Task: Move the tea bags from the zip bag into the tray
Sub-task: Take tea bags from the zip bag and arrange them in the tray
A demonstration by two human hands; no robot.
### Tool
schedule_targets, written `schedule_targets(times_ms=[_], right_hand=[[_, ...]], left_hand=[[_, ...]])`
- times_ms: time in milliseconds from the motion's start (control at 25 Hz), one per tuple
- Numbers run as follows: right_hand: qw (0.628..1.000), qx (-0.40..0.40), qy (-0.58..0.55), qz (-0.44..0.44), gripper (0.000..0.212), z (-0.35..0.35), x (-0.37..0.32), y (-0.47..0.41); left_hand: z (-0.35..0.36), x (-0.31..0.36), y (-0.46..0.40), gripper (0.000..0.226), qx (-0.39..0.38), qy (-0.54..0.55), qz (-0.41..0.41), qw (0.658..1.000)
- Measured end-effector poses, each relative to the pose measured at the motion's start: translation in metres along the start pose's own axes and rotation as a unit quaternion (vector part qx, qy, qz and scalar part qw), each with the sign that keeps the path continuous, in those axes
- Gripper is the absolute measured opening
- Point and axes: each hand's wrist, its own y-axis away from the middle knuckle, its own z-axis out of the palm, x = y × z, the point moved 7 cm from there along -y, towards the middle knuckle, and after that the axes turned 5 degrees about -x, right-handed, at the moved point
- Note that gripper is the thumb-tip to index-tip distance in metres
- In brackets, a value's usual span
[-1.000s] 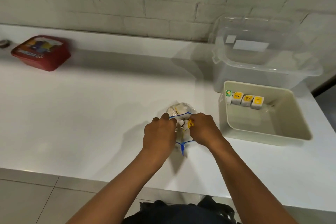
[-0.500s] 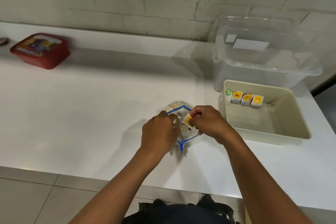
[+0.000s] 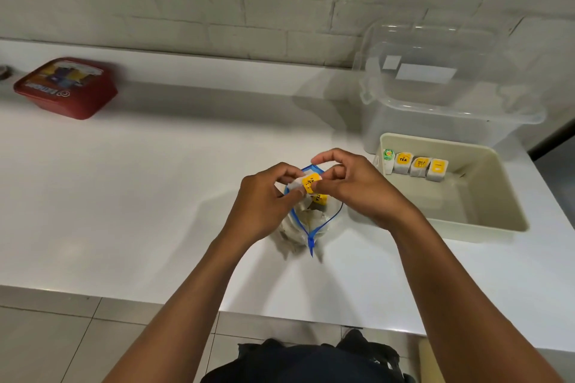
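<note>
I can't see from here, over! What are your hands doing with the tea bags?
Both hands, left and right, pinch one tea bag above the open zip bag. Four bags already in tray. Path to tray clear.

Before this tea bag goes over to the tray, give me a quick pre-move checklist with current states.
1. Tea bag held: ok, pinched between left hand and right hand.
2. Bag clear of zip bag mouth: ok, it sits above the blue rim.
3. String or tag snagged: cannot tell.
4. Tray has room: ok, four tea bags along the far wall only.
5. Path to the tray: ok, bare counter between.
</note>
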Motion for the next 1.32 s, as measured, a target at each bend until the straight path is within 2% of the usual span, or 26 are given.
schedule_targets(times_ms=[120, 240, 360, 440, 520, 640, 720, 840, 1040, 1120, 1200, 1320], right_hand=[[0.999, 0.028, -0.008, -0.046, 0.033, -0.001, -0.008, -0.001], [0.993, 0.020, 0.092, -0.075, 0.037, 0.005, -0.016, 0.002], [0.989, 0.032, 0.117, -0.087, 0.036, 0.004, -0.021, 0.004], [0.981, 0.055, 0.172, -0.066, 0.025, -0.003, -0.014, 0.001], [0.952, 0.040, 0.302, 0.001, 0.027, 0.003, 0.005, -0.007], [0.880, 0.037, 0.462, 0.104, 0.025, 0.015, 0.028, -0.013], [0.848, 0.056, 0.507, 0.141, 0.025, 0.018, 0.029, -0.015], [0.827, 0.062, 0.531, 0.175, 0.027, 0.019, 0.035, -0.021], [0.852, 0.061, 0.478, 0.208, 0.023, 0.018, 0.054, -0.031], [0.875, 0.057, 0.424, 0.225, 0.022, 0.016, 0.067, -0.033], [0.902, 0.056, 0.353, 0.243, 0.030, 0.013, 0.077, -0.035], [0.927, 0.097, 0.274, 0.237, 0.028, 0.005, 0.079, -0.034]], left_hand=[[-0.001, -0.005, 0.001, 0.010, -0.018, 0.057, -0.029, 0.998], [-0.004, 0.003, 0.003, 0.016, -0.043, 0.069, -0.005, 0.997], [-0.009, 0.004, -0.001, 0.006, -0.018, 0.018, 0.026, 0.999], [-0.013, 0.003, -0.004, 0.007, 0.011, -0.063, 0.036, 0.997], [-0.011, 0.004, -0.004, 0.007, 0.020, -0.155, 0.053, 0.986], [-0.006, 0.007, -0.002, 0.005, 0.038, -0.234, 0.075, 0.969], [0.001, 0.009, -0.001, 0.003, 0.044, -0.276, 0.095, 0.956], [0.009, 0.006, -0.002, 0.001, 0.031, -0.260, 0.106, 0.959], [0.014, 0.001, 0.000, 0.002, 0.023, -0.239, 0.102, 0.965], [0.016, 0.000, 0.001, 0.002, 0.020, -0.246, 0.101, 0.964], [0.016, -0.001, 0.000, 0.002, 0.019, -0.254, 0.097, 0.962], [0.016, -0.003, -0.002, 0.001, 0.019, -0.257, 0.090, 0.962]])
